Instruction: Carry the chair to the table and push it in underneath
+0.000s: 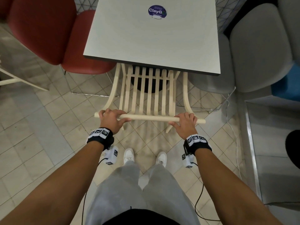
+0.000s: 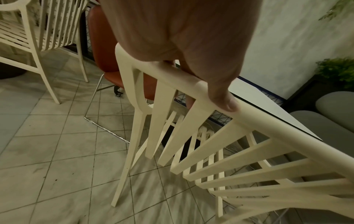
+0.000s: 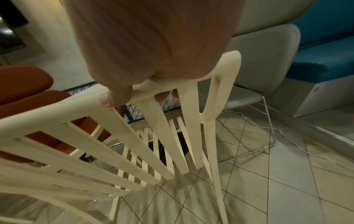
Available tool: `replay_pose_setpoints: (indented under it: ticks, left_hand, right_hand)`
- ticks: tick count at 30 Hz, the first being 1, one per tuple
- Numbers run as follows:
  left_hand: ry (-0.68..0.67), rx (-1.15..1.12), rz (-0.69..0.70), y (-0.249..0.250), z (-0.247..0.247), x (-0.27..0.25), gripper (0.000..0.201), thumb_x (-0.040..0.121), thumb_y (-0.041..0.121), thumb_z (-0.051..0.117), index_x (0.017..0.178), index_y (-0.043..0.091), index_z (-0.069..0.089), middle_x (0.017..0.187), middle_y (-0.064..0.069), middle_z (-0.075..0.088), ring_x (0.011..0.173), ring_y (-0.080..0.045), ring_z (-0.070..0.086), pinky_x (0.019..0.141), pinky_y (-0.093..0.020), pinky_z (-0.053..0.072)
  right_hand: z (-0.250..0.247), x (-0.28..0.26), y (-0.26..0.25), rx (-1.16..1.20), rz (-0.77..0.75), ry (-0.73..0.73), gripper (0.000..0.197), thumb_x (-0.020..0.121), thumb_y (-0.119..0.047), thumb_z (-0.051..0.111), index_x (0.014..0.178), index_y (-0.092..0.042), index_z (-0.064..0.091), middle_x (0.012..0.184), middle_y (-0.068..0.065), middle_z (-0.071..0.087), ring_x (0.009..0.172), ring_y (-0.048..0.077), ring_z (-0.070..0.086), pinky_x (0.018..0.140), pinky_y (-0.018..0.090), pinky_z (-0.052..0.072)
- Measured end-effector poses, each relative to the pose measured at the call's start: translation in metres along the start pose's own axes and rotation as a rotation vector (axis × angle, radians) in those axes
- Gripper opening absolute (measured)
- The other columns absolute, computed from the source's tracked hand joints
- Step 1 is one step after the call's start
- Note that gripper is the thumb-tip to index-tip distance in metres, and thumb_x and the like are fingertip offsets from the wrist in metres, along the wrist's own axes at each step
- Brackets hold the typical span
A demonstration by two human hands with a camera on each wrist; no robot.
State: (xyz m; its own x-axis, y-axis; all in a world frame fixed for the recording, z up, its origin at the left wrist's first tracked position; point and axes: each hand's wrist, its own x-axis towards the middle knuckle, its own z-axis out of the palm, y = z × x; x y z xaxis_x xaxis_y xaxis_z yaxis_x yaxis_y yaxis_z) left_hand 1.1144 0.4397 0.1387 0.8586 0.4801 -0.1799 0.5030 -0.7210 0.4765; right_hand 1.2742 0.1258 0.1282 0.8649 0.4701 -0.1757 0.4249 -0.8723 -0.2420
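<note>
A cream slatted chair (image 1: 149, 95) stands in front of me, its seat partly under the near edge of the grey square table (image 1: 154, 38). My left hand (image 1: 112, 118) grips the left end of the chair's top rail (image 1: 151, 118), thumb lying along it. My right hand (image 1: 183, 121) grips the rail's right end. In the left wrist view my left hand (image 2: 191, 60) wraps over the chair's rail (image 2: 258, 121), with the table (image 2: 268, 106) beyond. In the right wrist view my right hand (image 3: 143, 68) curls over the chair's rail (image 3: 57, 115), fingertips showing behind the slats.
A red upholstered chair (image 1: 65, 46) sits left of the table, a grey one (image 1: 251, 54) right, with a blue bench (image 1: 285, 85) beyond. A white cable (image 1: 233, 135) trails on the tiled floor at right. Another cream chair (image 2: 28, 37) stands at left. My feet are behind the chair.
</note>
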Motion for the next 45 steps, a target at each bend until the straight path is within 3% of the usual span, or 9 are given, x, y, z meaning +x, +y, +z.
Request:
replay_pose_setpoints:
  ticks: [2,5,8,14,17,23,28,45]
  left_hand:
    - [-0.003,-0.020,-0.009,0.001,0.000,0.007,0.040,0.080,0.067,0.071,0.103,0.035,0.079,0.099,0.009,0.078,0.102,-0.023,0.057,0.109,-0.050,0.028]
    - [-0.007,-0.041,-0.024,0.002,-0.002,0.020,0.041,0.078,0.067,0.072,0.102,0.034,0.079,0.098,0.005,0.079,0.103,-0.025,0.059,0.111,-0.050,0.027]
    - [-0.009,-0.037,-0.025,0.006,-0.003,0.027,0.041,0.080,0.063,0.073,0.105,0.031,0.080,0.103,0.003,0.079,0.109,-0.029,0.060,0.117,-0.054,0.021]
    - [-0.081,-0.007,0.000,0.000,-0.004,0.031,0.033,0.089,0.050,0.072,0.116,0.032,0.075,0.115,0.002,0.075,0.123,-0.028,0.056,0.124,-0.061,-0.004]
    - [-0.071,-0.019,0.031,-0.010,-0.005,0.029,0.033,0.091,0.040,0.074,0.120,0.026,0.075,0.118,-0.003,0.075,0.121,-0.030,0.059,0.127,-0.057,0.002]
    - [-0.079,0.010,0.015,-0.008,-0.009,0.032,0.031,0.090,0.041,0.074,0.118,0.028,0.076,0.117,-0.002,0.076,0.117,-0.030,0.060,0.126,-0.054,0.013]
    - [-0.053,0.044,0.010,-0.007,-0.011,0.029,0.029,0.089,0.044,0.075,0.115,0.032,0.077,0.111,0.001,0.078,0.106,-0.027,0.062,0.106,-0.049,0.035]
    - [-0.059,0.068,-0.014,-0.008,-0.008,0.024,0.030,0.090,0.046,0.073,0.117,0.033,0.076,0.107,0.000,0.077,0.103,-0.025,0.061,0.103,-0.047,0.035]
  right_hand:
    - [-0.002,0.006,-0.001,-0.002,-0.003,0.012,0.081,0.079,-0.083,0.029,0.113,-0.018,0.065,0.107,0.006,0.057,0.103,0.029,0.045,0.097,0.043,0.028]
    - [-0.005,0.017,-0.001,-0.007,-0.001,0.012,0.061,0.087,-0.068,0.051,0.114,-0.015,0.065,0.110,0.008,0.057,0.106,0.031,0.044,0.100,0.045,0.029]
    - [-0.007,0.025,-0.002,-0.006,0.004,0.004,0.057,0.088,-0.064,0.053,0.116,-0.015,0.064,0.113,0.009,0.057,0.109,0.032,0.044,0.101,0.045,0.026]
    - [-0.009,0.024,0.005,0.027,-0.023,0.026,0.045,0.093,-0.052,0.056,0.121,-0.018,0.065,0.113,0.007,0.059,0.107,0.029,0.046,0.100,0.040,0.031]
    - [-0.011,0.021,0.011,0.074,-0.052,0.066,0.035,0.093,-0.040,0.062,0.119,-0.017,0.067,0.112,0.006,0.063,0.106,0.028,0.048,0.097,0.038,0.034]
    - [-0.008,0.020,0.005,0.110,-0.014,0.076,0.031,0.091,-0.032,0.067,0.116,-0.015,0.069,0.113,0.007,0.064,0.106,0.029,0.049,0.097,0.040,0.033]
    - [-0.006,0.014,0.005,0.118,0.004,0.066,0.033,0.092,-0.035,0.066,0.118,-0.016,0.069,0.111,0.006,0.063,0.106,0.028,0.047,0.097,0.038,0.032]
    - [-0.007,0.014,0.009,0.142,0.014,0.047,0.033,0.092,-0.037,0.066,0.119,-0.017,0.069,0.113,0.006,0.063,0.108,0.028,0.046,0.100,0.039,0.032]
